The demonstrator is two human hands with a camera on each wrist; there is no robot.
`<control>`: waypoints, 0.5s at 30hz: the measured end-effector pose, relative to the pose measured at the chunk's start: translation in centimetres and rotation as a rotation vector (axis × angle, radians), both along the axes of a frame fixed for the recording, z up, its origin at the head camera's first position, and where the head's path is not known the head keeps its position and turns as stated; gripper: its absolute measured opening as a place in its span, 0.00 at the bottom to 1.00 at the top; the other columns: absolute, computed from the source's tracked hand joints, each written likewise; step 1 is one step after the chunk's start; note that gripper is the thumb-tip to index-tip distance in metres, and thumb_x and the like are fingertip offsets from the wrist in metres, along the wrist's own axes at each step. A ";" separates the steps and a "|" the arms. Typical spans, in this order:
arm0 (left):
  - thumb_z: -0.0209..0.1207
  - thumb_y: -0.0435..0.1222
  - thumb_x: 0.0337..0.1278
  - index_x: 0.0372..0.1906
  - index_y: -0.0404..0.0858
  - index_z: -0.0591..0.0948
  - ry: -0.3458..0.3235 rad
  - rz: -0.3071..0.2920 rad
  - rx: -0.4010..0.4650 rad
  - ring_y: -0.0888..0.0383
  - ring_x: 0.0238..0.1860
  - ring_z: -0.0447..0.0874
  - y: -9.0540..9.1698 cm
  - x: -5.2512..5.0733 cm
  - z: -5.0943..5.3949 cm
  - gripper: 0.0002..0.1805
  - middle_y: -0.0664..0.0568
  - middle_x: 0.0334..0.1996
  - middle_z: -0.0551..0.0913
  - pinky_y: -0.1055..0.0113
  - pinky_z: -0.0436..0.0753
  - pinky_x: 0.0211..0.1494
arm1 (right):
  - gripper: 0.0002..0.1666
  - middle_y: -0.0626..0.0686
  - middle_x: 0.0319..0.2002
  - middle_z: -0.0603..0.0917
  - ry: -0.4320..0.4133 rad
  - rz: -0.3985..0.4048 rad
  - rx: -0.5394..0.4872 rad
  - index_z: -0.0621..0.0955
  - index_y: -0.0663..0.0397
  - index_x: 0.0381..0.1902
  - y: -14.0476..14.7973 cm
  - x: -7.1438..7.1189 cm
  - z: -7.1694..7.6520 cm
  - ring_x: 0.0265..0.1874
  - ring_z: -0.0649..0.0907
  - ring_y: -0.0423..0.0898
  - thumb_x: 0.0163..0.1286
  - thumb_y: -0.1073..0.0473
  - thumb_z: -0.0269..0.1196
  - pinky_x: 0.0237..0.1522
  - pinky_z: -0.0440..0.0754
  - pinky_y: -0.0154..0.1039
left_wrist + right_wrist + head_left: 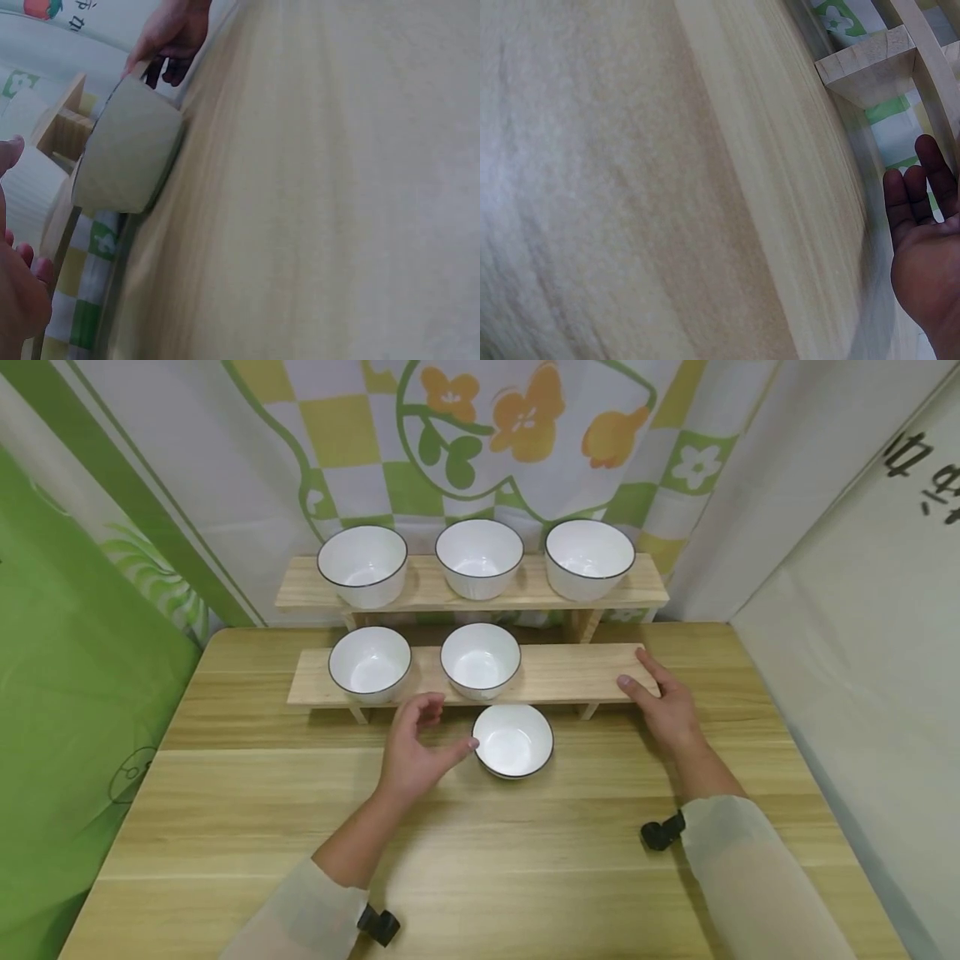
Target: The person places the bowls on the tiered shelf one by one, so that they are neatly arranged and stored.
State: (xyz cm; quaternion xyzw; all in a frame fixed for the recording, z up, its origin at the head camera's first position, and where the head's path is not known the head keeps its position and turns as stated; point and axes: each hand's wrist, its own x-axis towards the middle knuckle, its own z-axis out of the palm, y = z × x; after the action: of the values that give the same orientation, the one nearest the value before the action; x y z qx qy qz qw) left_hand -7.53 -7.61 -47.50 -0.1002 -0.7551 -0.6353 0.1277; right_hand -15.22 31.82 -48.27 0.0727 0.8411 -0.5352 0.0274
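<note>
A white bowl with a dark rim (513, 742) stands on the table just in front of the lower wooden shelf (570, 673). Its outer side (127, 150) shows in the left wrist view. Left of this bowl is my left hand (417, 755), fingers loosely bent and holding nothing, the thumb tip at the rim; whether they touch is unclear. My right hand (669, 710) grips the lower shelf's right end, thumb on top. In the right wrist view several fingers of the right hand (922, 232) show below the board. Two matching bowls (371, 663) (480, 661) sit on that shelf.
Behind, a higher wooden shelf (420, 585) carries three more white bowls (363, 566) (479, 558) (589, 560). Both shelves stand at the back of a wooden table (510, 877). A patterned curtain (345, 435) hangs behind, with green cloth (82, 652) at left and a white panel (862, 577) at right.
</note>
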 end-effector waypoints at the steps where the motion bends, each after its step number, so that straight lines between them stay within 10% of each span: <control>1: 0.83 0.31 0.41 0.61 0.29 0.76 -0.014 -0.008 -0.006 0.37 0.57 0.77 0.1 0.1 -0.2 0.39 0.37 0.57 0.77 0.42 0.78 0.64 | 0.48 0.48 0.83 0.52 0.001 0.000 0.000 0.59 0.29 0.82 0.0 0.0 0.0 0.81 0.51 0.54 0.71 0.33 0.66 0.79 0.53 0.55; 15: 0.87 0.43 0.35 0.73 0.34 0.69 -0.174 -0.122 -0.128 0.48 0.65 0.74 1.9 1.3 -2.0 0.57 0.43 0.67 0.71 0.53 0.74 0.72 | 0.48 0.50 0.83 0.52 0.019 -0.002 -0.050 0.60 0.32 0.82 -0.1 0.0 0.0 0.81 0.52 0.54 0.71 0.36 0.67 0.79 0.54 0.54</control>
State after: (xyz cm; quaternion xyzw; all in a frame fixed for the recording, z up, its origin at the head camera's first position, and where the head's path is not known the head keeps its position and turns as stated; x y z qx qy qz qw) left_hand -6.22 -5.69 -49.50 -0.0986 -0.7948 -0.5986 0.0162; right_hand -15.23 31.73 -48.32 0.0677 0.8277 -0.5567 0.0208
